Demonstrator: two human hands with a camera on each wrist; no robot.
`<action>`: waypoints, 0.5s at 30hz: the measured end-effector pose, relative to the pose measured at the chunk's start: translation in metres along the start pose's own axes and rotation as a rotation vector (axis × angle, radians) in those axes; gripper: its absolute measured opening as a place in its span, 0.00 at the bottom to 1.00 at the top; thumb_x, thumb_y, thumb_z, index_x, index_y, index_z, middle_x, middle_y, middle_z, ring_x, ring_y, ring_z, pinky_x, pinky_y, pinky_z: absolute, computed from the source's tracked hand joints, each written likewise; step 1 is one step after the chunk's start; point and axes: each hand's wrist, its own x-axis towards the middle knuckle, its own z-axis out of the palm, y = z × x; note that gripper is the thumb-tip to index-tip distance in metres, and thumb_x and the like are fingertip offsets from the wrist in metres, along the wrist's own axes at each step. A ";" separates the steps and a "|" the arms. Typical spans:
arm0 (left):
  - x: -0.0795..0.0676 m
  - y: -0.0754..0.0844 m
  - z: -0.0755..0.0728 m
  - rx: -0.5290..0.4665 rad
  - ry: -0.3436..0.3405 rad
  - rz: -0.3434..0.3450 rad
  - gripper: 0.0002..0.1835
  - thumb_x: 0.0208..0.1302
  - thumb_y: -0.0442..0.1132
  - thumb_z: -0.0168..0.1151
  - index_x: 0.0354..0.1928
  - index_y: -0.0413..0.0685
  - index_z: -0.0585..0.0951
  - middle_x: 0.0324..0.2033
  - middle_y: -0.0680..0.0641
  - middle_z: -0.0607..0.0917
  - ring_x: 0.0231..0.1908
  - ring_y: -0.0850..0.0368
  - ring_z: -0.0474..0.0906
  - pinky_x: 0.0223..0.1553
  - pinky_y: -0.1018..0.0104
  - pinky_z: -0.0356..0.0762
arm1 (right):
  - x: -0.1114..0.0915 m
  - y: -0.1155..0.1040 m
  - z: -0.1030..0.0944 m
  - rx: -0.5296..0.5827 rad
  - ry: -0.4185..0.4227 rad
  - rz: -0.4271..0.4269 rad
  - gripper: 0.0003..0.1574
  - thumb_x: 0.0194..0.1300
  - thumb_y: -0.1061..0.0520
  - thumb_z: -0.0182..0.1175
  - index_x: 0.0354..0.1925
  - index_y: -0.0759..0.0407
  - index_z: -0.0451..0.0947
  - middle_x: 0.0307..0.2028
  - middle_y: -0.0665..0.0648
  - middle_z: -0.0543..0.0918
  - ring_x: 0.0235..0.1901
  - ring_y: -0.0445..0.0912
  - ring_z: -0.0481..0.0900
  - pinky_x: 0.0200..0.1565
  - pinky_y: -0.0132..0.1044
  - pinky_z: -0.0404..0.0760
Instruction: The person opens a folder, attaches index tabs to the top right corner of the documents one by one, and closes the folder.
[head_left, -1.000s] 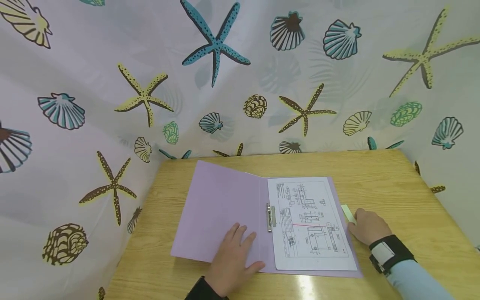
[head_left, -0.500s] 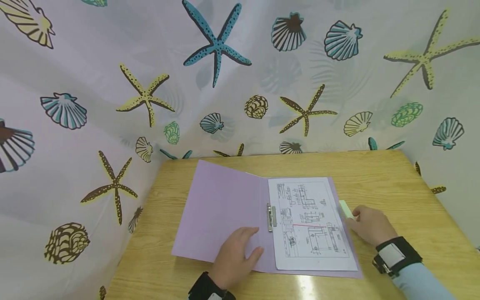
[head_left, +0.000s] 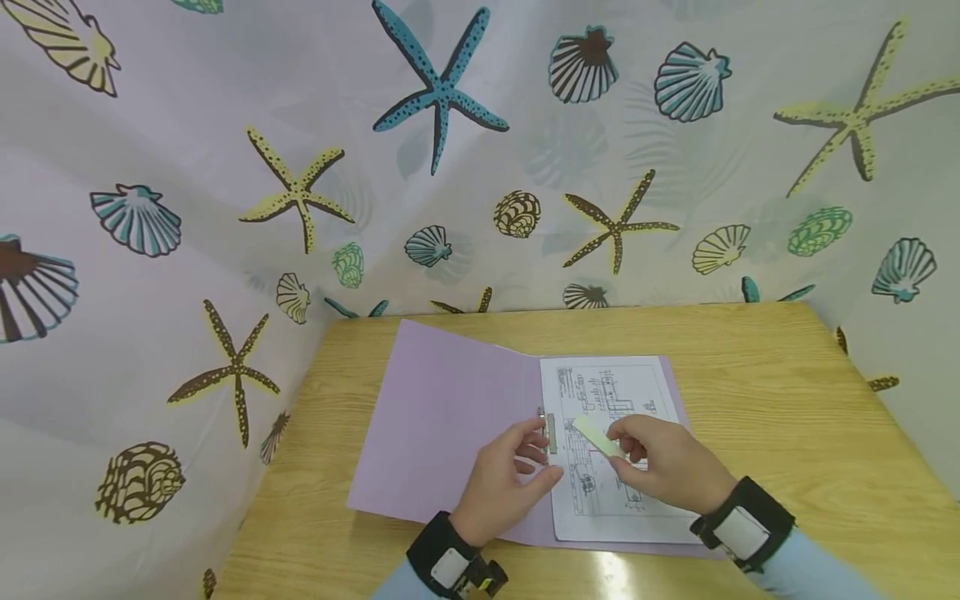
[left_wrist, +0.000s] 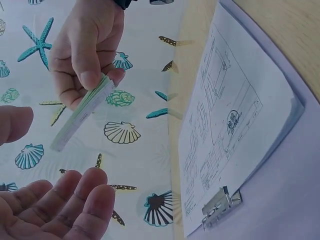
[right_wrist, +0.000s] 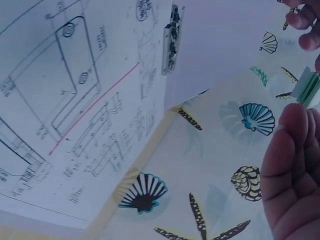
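Note:
My right hand (head_left: 671, 462) pinches a narrow pad of pale green sticky notes (head_left: 595, 435) between thumb and fingers. The pad is raised over the printed drawing sheets (head_left: 600, 523). Its layered edge (left_wrist: 82, 112) shows in the left wrist view. To its left, my left hand (head_left: 506, 479) hovers near the metal clip (head_left: 552, 433) with nothing in it, thumb and fingers apart and loosely bent. Beneath both hands lies an open purple folder (head_left: 438, 408) with the sheets on its right side. In the right wrist view a red line (right_wrist: 95, 107) crosses the top drawing.
The folder rests on a light wooden table (head_left: 787, 392). A white curtain (head_left: 465, 275) printed with starfish and shells surrounds the table at the back and sides. The folder's left cover tilts slightly up off the tabletop.
My right hand has lifted the sticky note pad from beside the folder's right edge and carried it left over the sheets. My left hand has left the cover and moved right, toward the pad.

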 end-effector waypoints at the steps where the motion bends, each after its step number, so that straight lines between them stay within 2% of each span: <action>1: 0.002 0.002 0.000 -0.008 -0.011 0.001 0.32 0.60 0.47 0.65 0.64 0.50 0.65 0.44 0.53 0.79 0.41 0.60 0.78 0.38 0.67 0.80 | 0.003 -0.004 0.000 -0.003 0.005 -0.036 0.16 0.49 0.55 0.67 0.38 0.50 0.75 0.26 0.41 0.71 0.25 0.35 0.69 0.26 0.27 0.74; 5: 0.008 0.006 0.000 -0.027 -0.051 -0.003 0.37 0.57 0.46 0.68 0.66 0.50 0.62 0.45 0.52 0.78 0.40 0.62 0.77 0.38 0.69 0.80 | 0.013 -0.018 -0.001 -0.025 0.025 -0.149 0.15 0.49 0.55 0.67 0.38 0.50 0.75 0.25 0.40 0.72 0.25 0.34 0.69 0.26 0.26 0.73; 9: 0.012 0.006 0.000 -0.054 -0.089 0.002 0.40 0.54 0.44 0.70 0.66 0.51 0.61 0.42 0.52 0.79 0.38 0.63 0.78 0.35 0.68 0.80 | 0.019 -0.026 -0.002 -0.051 0.032 -0.230 0.15 0.49 0.54 0.67 0.37 0.50 0.76 0.26 0.40 0.73 0.25 0.34 0.69 0.26 0.24 0.73; 12: 0.014 0.005 -0.001 -0.082 -0.115 0.012 0.38 0.54 0.43 0.70 0.65 0.52 0.63 0.39 0.52 0.80 0.35 0.64 0.79 0.34 0.68 0.80 | 0.021 -0.029 -0.002 -0.057 0.024 -0.276 0.15 0.49 0.54 0.66 0.38 0.50 0.76 0.27 0.41 0.74 0.26 0.34 0.70 0.27 0.24 0.74; 15: 0.014 0.005 -0.001 -0.109 -0.124 0.009 0.31 0.54 0.41 0.70 0.61 0.51 0.69 0.40 0.52 0.81 0.34 0.65 0.79 0.32 0.71 0.80 | 0.023 -0.030 -0.001 -0.057 0.012 -0.308 0.15 0.50 0.55 0.66 0.38 0.50 0.76 0.28 0.41 0.75 0.26 0.35 0.70 0.28 0.25 0.74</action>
